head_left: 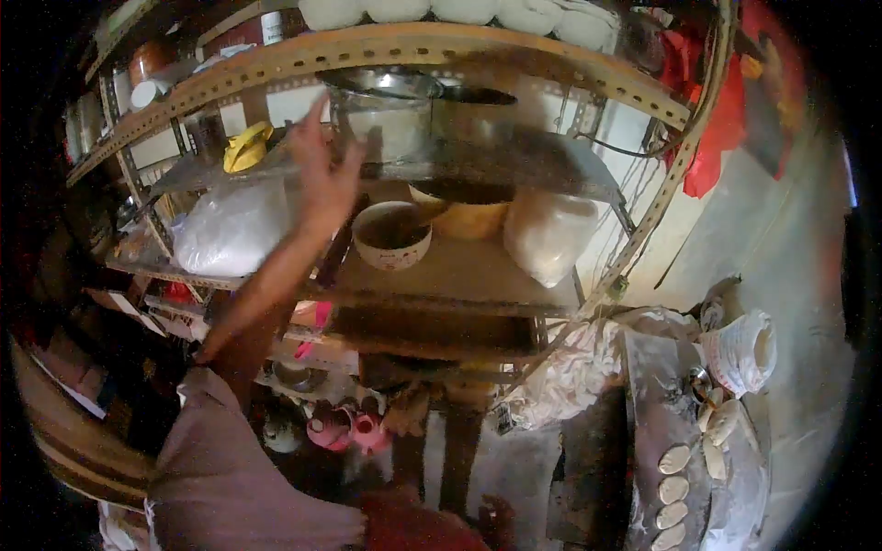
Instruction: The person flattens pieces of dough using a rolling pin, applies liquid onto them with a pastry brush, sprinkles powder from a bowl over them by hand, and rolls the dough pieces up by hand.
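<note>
My left hand [323, 170] is raised at the middle shelf, fingers spread, with nothing in it. It is close to a metal pot [390, 129] topped by a shiny steel lid or dish [390, 84]; whether it touches the pot I cannot tell. Beside that pot stands a second, darker pot [473, 115]. Left of the hand lies a yellow bag or cloth [246, 147]. Down at the bottom edge, in shadow, is a dark shape that looks like my right hand [496, 519]; its fingers are too dim to read.
Below sit a patterned bowl [392, 243], a large pan [473, 216] and plastic bags [234, 225] [549, 234]. A perforated metal shelf edge [413, 46] runs overhead. Pink jugs [367, 432] stand low down. At right, flattened dough pieces [673, 489] lie on a floured board [648, 395] near a white sack [735, 354].
</note>
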Motion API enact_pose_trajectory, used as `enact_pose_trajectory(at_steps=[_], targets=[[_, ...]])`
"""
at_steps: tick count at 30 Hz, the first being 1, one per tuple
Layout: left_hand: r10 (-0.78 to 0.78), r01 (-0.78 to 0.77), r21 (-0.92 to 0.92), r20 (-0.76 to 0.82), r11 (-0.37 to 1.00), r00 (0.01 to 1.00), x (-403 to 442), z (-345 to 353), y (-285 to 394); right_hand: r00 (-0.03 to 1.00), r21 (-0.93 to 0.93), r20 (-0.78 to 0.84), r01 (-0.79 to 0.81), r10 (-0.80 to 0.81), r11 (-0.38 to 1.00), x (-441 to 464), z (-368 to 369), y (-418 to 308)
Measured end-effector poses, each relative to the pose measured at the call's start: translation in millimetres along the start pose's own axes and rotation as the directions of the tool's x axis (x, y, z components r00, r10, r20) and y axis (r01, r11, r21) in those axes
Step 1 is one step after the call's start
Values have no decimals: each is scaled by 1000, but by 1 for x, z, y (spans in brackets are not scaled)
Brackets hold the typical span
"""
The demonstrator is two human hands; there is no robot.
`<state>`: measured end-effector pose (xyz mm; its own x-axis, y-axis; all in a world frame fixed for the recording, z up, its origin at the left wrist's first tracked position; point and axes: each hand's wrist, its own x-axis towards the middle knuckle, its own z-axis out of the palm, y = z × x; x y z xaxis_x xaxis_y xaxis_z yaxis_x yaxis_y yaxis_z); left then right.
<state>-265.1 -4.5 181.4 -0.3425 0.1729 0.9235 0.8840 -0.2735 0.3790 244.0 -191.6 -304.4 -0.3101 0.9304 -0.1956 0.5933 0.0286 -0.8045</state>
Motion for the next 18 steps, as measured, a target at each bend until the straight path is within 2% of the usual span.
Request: enact_pose_trajectory(at_steps=[1,3,4,5,6,7,10,11,13,14,16,17,18], targets=[[5,-5,-4,0,1000,1000,21,0,-12,1000,-62,3,13,-13,998,0,-1,-4],[194,-236,303,162,923,968,53,0,-28,999,-182,8,36,-35,983,-4,-2,-11],[197,-239,299,164,924,967,62,2,-31,999,-242,13,46,-45,969,-7,-3,-14],[122,-168,249,191,954,974,71,0,-29,999,-239,11,45,-44,970,-11,-3,-20],[47,-94,202,225,975,973,79,-1,-29,998,-152,-4,66,-67,986,-16,-1,-28],[-121,77,157,298,985,947,89,-1,-29,996,-65,-22,89,-91,994,-18,1,-31],[-64,35,121,253,992,965,99,7,-57,997,-16,0,74,-74,997,-12,13,-13],[-57,27,119,257,993,965,98,7,-45,998,8,13,64,-64,998,-10,19,-6],[-237,264,-189,156,946,959,91,1,-9,998,50,39,37,-39,998,-9,27,8],[-238,266,-188,159,945,958,91,-3,-3,999,51,40,34,-36,998,-10,26,11],[-480,511,-90,240,855,844,93,-10,4,993,142,110,-45,29,989,-9,28,14],[-476,507,-87,243,857,846,90,-10,7,993,148,111,-44,28,988,-8,30,15],[-343,406,-184,298,895,891,83,-11,11,993,83,115,-46,36,996,-6,33,19]])
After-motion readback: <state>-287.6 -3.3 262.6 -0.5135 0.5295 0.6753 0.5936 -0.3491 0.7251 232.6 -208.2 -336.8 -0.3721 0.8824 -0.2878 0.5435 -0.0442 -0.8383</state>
